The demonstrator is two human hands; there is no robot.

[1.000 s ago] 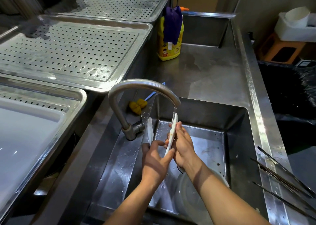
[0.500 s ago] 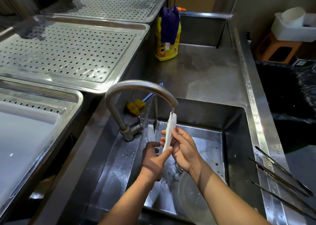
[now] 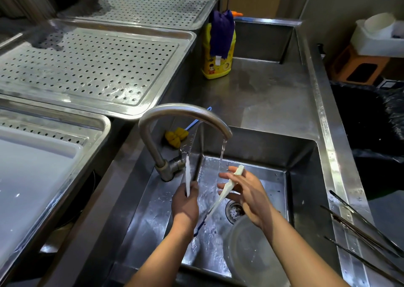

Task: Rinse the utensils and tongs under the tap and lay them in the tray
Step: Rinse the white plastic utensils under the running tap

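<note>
White plastic tongs (image 3: 220, 196) with a blue hinge end are spread open in the sink (image 3: 303, 177), under the curved tap (image 3: 183, 112) whose water runs down between the arms. My left hand (image 3: 185, 201) grips the left arm of the tongs, which points up beside the tap base. The right arm of the tongs lies across the fingers of my right hand (image 3: 247, 190), just right of the stream. Several metal tongs (image 3: 363, 227) rest on the sink's right rim. A perforated steel tray (image 3: 91, 68) sits at the upper left.
A second perforated tray (image 3: 153, 7) lies behind the first, and a tray with a white board (image 3: 32, 173) at the left. A yellow detergent bottle (image 3: 218, 53) with a purple cloth stands on the counter. A yellow sponge brush (image 3: 177, 135) lies behind the tap. A clear bowl (image 3: 247, 249) sits in the sink.
The tongs' arms have spread apart; my right hand drew the right arm away to the right of the stream, while my left hand kept the left arm near the tap base.
</note>
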